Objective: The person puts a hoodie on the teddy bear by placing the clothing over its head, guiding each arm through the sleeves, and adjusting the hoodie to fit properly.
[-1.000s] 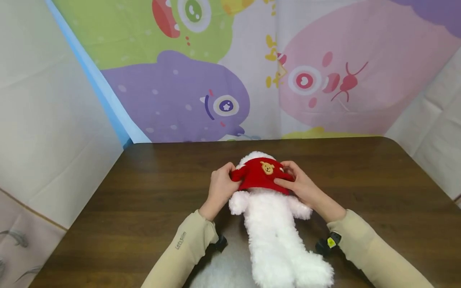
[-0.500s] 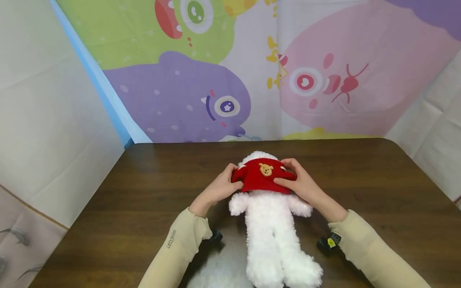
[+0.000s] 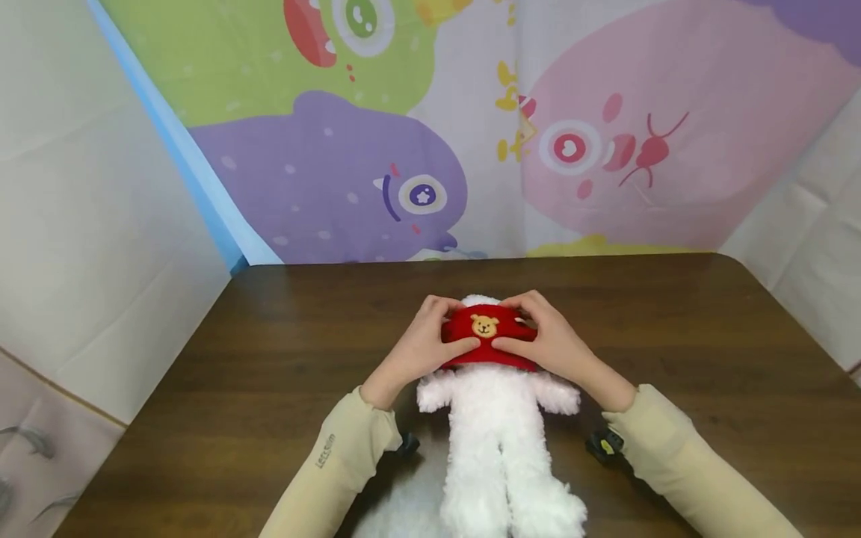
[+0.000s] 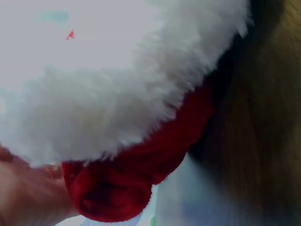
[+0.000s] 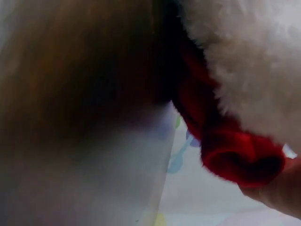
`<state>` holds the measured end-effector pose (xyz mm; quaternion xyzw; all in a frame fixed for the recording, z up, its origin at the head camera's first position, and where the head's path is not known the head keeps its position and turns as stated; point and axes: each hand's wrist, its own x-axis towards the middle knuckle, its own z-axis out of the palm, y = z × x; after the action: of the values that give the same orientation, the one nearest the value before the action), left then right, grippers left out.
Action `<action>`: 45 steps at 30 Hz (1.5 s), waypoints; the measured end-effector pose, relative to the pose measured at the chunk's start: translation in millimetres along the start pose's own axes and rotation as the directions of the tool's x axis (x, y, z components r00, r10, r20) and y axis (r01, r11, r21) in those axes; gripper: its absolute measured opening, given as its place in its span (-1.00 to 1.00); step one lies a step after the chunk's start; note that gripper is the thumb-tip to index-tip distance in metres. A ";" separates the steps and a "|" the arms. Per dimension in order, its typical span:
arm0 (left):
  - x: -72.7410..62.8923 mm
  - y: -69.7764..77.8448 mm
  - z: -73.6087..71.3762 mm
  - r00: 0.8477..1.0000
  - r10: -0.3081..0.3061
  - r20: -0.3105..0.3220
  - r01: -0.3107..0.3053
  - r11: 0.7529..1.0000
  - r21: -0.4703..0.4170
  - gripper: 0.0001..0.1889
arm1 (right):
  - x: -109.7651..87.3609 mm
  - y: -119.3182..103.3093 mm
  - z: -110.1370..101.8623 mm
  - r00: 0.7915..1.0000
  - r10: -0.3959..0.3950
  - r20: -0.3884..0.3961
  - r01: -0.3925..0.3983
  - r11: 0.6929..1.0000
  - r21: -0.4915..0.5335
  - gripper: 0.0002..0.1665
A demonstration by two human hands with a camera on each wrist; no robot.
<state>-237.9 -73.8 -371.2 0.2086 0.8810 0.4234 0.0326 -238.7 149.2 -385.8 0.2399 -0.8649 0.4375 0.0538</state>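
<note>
A white fluffy plush toy [image 3: 498, 426] lies on the table with its legs toward me. Over its head sits a small red shirt [image 3: 489, 353] bearing a tan bear-face patch [image 3: 483, 326]. My left hand [image 3: 420, 347] grips the shirt's left side, thumb across the front and fingers over the far edge. From the other side my right hand [image 3: 561, 347] holds it the same way, the two thumb tips close together. An empty sleeve [image 4: 113, 193] hangs beside the left hand in the left wrist view; another sleeve [image 5: 242, 157] shows in the right wrist view. The toy's face is hidden.
The dark wooden table [image 3: 269, 388] reaches back to a cartoon-print cloth [image 3: 356, 187]. Pale cloth walls [image 3: 101, 187] stand at both sides. Dark wrist devices [image 3: 605, 446] sit under both beige sleeves [image 3: 679, 448].
Both hands have closed inward on the shirt, thumbs now nearly meeting below the bear patch. The shirt has drawn slightly toward me and left, and the toy's legs have swung left.
</note>
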 end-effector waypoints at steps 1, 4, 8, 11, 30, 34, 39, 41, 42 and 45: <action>-0.1 1.2 0.3 1.000 0.006 -0.001 -0.006 1.000 0.031 -0.49 | 0.7 -2.3 1.0 1.000 0.004 -0.005 -0.004 1.000 -0.016 -0.42; -0.6 3.2 1.7 1.000 0.018 -0.015 -0.017 0.995 0.095 -0.55 | 2.2 -8.6 3.7 1.000 0.010 -0.025 -0.011 0.998 -0.055 -0.45; -1.5 3.5 4.7 0.997 0.058 -0.058 -0.049 0.989 0.139 -0.63 | 1.7 -15.1 6.1 0.999 -0.004 -0.051 -0.002 0.995 -0.099 -0.51; -1.1 3.2 7.5 0.988 0.113 -0.108 -0.094 0.981 0.170 -0.67 | 0.6 -18.0 6.7 0.997 -0.030 -0.075 0.020 0.991 -0.134 -0.58; -6.1 11.8 -1.7 0.990 0.132 -0.047 -0.121 0.974 0.189 -0.78 | 2.5 -13.9 -3.0 0.995 -0.097 0.005 0.096 0.986 -0.136 -0.75; -7.1 12.6 -4.1 0.991 0.133 0.008 -0.131 0.963 0.234 -0.82 | 3.1 -13.0 -5.4 0.991 -0.099 0.085 0.113 0.978 -0.176 -0.77; -7.7 7.7 -6.5 0.987 0.144 0.077 -0.159 0.953 0.259 -0.87 | 1.4 -6.3 -8.5 0.981 -0.099 0.170 0.121 0.984 -0.129 -0.85; -7.7 2.8 -7.9 0.988 0.125 0.091 -0.142 0.966 0.218 -0.89 | -1.1 1.6 -11.3 0.976 -0.109 0.190 0.124 0.990 -0.072 -0.88; -7.7 0.3 -9.0 0.989 0.112 0.097 -0.128 0.975 0.181 -0.90 | -2.6 6.3 -12.9 0.973 -0.117 0.198 0.126 0.992 -0.031 -0.85; -10.4 -0.9 -15.7 0.991 0.073 0.109 -0.077 0.996 0.036 -0.87 | -5.6 17.7 -18.2 0.971 -0.106 0.215 0.084 0.991 0.108 -0.60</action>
<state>-232.4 -89.9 -363.1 0.2645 0.8778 0.3949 0.0599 -244.1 174.5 -389.3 0.3307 -0.8304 0.4472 -0.0335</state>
